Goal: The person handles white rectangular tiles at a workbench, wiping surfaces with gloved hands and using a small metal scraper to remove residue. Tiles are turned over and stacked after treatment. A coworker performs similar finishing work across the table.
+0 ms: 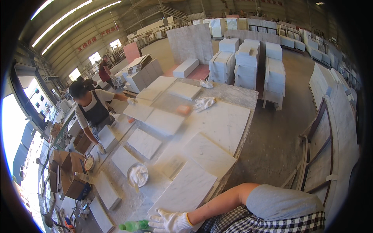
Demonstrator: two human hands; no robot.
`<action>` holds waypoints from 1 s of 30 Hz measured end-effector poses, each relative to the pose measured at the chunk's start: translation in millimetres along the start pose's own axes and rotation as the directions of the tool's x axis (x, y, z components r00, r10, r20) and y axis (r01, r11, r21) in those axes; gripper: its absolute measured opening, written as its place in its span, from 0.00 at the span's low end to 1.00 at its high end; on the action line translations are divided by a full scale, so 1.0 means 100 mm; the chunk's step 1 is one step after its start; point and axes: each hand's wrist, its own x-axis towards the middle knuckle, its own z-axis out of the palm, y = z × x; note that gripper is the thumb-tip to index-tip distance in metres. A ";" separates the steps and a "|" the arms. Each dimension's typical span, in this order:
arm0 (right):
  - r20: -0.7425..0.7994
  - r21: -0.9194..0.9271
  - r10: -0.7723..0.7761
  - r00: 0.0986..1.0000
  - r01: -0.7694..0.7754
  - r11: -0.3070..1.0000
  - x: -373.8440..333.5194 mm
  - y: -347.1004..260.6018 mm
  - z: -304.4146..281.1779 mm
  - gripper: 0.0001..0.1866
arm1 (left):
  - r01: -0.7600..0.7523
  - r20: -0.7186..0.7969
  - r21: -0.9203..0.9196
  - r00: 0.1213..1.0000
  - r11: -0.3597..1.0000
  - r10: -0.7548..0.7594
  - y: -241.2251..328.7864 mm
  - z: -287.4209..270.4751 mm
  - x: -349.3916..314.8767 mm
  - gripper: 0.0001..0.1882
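My right hand (170,221), in a white knit glove, reaches in from the lower right with its fingers spread. It lies at the near edge of a white marble slab (184,186) and appears to hold nothing. Just left of its fingertips a green plastic bottle (134,225) lies on its side; whether they touch is unclear. My left hand is out of view. Farther up the table stands a round metal bowl (138,174) with white material in it. A second marble slab (210,154) rests beside the nearest one.
Across the table a co-worker (97,106) in a dark apron touches slabs with gloved hands. More white slabs (145,143), an orange block (183,110) and a loose glove (204,103) lie on the table. A cardboard box (72,174) stands left; stacked stone (246,64) stands behind.
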 end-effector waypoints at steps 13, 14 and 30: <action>0.389 -0.115 0.609 0.692 -0.619 0.777 -1.26 0.95 -1.13 0.52 | -0.047 0.204 0.053 0.978 0.997 0.035 0.03 0.14 0.02 0.26; 0.388 -0.121 0.613 0.689 -0.621 0.775 -1.28 0.95 -1.12 0.53 | -0.074 0.233 0.076 0.971 0.994 0.054 0.06 0.17 0.06 0.26; 0.151 -0.092 0.629 0.763 -0.623 0.777 -1.35 0.94 -0.95 0.44 | -0.416 0.717 0.541 0.682 0.731 -0.142 0.13 0.66 0.83 0.49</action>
